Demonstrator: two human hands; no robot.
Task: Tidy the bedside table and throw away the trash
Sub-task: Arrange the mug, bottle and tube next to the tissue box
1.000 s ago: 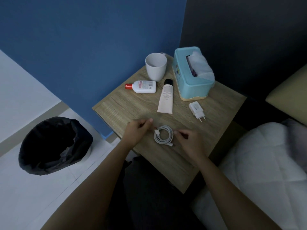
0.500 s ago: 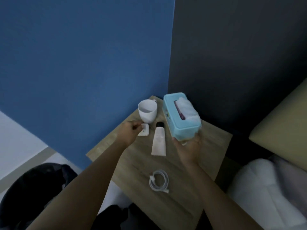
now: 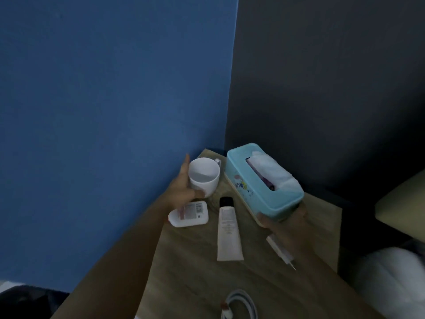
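On the wooden bedside table (image 3: 264, 284) my left hand (image 3: 184, 187) wraps the left side of the white mug (image 3: 203, 176), thumb on its front. My right hand (image 3: 287, 224) grips the near end of the teal tissue box (image 3: 264, 183), which holds white tissues. A small white bottle (image 3: 189, 214) lies on its side just below the mug. The beige tube (image 3: 228, 231) with a black cap lies between my hands. A white charger plug (image 3: 279, 249) shows partly beside my right wrist. The coiled white cable (image 3: 241, 306) lies at the near edge.
The table stands in a corner between a blue wall (image 3: 115, 111) and a dark wall (image 3: 333, 88). A black bin bag (image 3: 25, 300) shows at the bottom left. White bedding (image 3: 395, 284) and a beige pillow (image 3: 404, 203) lie at the right.
Both hands left the coiled cable and moved to the back of the table. My left hand went from the small bottle to the mug, and my right hand took the tissue box's end.
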